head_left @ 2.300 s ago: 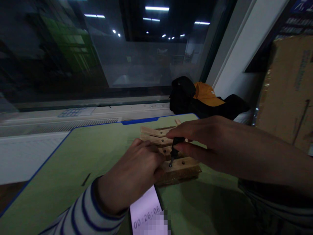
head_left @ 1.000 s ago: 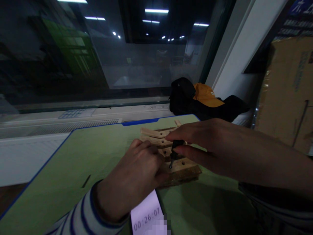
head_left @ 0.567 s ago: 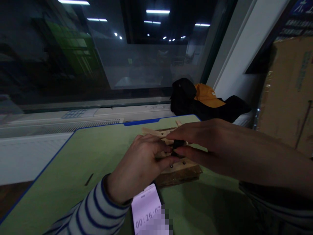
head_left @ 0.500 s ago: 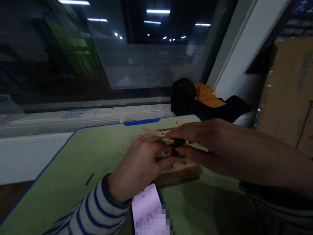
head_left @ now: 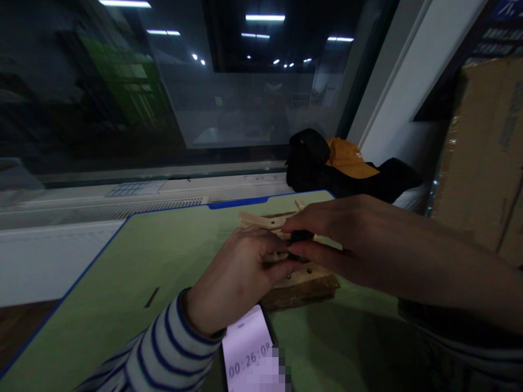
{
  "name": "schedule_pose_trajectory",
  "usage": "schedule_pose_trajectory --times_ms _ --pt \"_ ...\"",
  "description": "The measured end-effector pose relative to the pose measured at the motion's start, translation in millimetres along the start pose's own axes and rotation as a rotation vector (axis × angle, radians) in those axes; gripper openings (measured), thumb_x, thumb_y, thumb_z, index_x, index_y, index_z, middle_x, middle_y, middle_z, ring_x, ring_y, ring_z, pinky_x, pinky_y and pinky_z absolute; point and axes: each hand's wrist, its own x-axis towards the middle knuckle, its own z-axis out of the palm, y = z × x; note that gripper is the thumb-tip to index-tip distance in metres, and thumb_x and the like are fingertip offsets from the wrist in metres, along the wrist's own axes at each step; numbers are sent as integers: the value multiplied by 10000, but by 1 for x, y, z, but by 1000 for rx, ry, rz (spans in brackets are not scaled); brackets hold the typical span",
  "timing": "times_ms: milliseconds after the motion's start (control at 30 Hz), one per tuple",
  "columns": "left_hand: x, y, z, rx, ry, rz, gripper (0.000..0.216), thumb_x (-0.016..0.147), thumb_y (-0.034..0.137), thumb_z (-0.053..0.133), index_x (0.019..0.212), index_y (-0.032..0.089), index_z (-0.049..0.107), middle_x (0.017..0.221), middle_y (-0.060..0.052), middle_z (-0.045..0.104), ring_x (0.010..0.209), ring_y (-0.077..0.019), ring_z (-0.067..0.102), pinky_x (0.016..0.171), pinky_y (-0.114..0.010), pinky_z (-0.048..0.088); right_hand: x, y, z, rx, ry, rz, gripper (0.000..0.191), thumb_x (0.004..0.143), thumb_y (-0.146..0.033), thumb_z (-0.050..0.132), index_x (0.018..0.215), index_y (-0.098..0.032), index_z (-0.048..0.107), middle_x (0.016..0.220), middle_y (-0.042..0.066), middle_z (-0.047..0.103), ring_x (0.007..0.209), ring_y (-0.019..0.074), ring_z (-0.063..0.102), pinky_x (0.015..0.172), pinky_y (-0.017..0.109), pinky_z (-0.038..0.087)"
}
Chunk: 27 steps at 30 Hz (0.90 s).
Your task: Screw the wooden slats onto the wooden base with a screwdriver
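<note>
A stack of wooden slats with drilled holes (head_left: 304,280) lies on a green mat (head_left: 134,267). My right hand (head_left: 347,245) pinches a small black-handled screwdriver (head_left: 301,237) between thumb and fingers, just above the slats. My left hand (head_left: 237,277), in a striped sleeve, has its fingers curled at the slats' left side, fingertips touching the tool's lower end. What those fingertips hold is hidden.
A phone (head_left: 253,354) showing a running timer lies on the mat under my left wrist. A black bag with an orange cap (head_left: 347,158) sits behind the mat by the window. A cardboard box (head_left: 486,152) stands at the right. A short dark line (head_left: 152,296) marks the mat.
My left hand has slid up from the near slat edge to meet the tool under my right hand. The screwdriver tip has lifted off the front slat's hole.
</note>
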Motion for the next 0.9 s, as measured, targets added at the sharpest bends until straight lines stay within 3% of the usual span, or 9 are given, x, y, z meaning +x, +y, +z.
schedule_pose_trajectory --times_ms 233,367,500,633,800,900 --pt "-2 -2 -1 -114 -65 -29 73 863 204 634 848 211 705 873 35 730 831 -130 655 744 -239 446 -2 1 -2 61 24 -67 160 900 -168 497 981 -216 626 990 -27 688 874 118 633 736 253 433" --pt "-3 -4 4 -166 -52 -103 77 853 251 645 890 236 710 874 44 727 793 -127 659 704 -236 459 -1 3 -1 17 12 -14 159 915 -229 494 984 -234 637 933 -32 691 797 122 634 678 262 424" --pt "-3 -4 7 -155 -48 -171 106 844 277 650 891 212 719 867 18 727 791 -148 656 671 -248 458 -2 2 0 -15 -8 23 183 921 -255 488 1012 -247 646 891 -31 690 754 132 634 641 271 413" --pt "-3 -3 4 -101 -74 -143 125 860 270 617 829 195 712 815 11 724 761 -149 650 655 -248 446 -2 1 -1 -11 -5 22 143 906 -252 517 987 -238 634 890 -37 686 759 126 631 637 264 404" --pt "-4 -3 4 -103 -114 -169 198 885 310 556 828 187 700 817 -2 727 738 -156 656 623 -250 449 0 -1 0 73 -4 -61 171 921 -222 499 1040 -248 619 1018 -47 682 888 109 627 715 241 412" --pt "-4 -3 6 -90 -112 -206 194 872 302 556 833 180 702 812 -10 726 725 -163 653 601 -253 447 0 0 1 61 -13 -46 154 908 -198 507 983 -230 638 982 -33 687 854 114 628 720 246 416"
